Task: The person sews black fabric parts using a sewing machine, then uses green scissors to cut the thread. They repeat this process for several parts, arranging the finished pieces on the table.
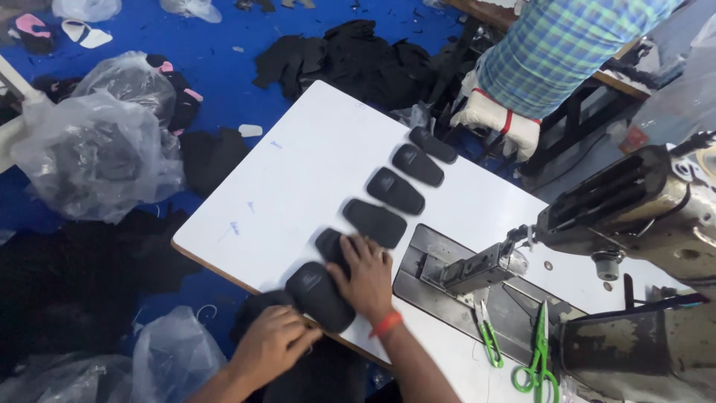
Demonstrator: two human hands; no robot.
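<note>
Left hand [272, 343] grips pad [321, 295] at worktop [298, 172] edge; right hand [365, 276] flat on it. Pad may slip off.

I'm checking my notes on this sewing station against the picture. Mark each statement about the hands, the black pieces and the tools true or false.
1. Black padded pieces lie in a row on the white table. True.
2. The right hand holds the green scissors. False: the scissors lie by the sewing machine, and the hand rests on a black piece.
3. The left hand is at the table's near edge, by the nearest black piece. True.
4. The floor is red. False: the floor is blue.
5. Clear plastic bags sit on the floor. True.
</note>
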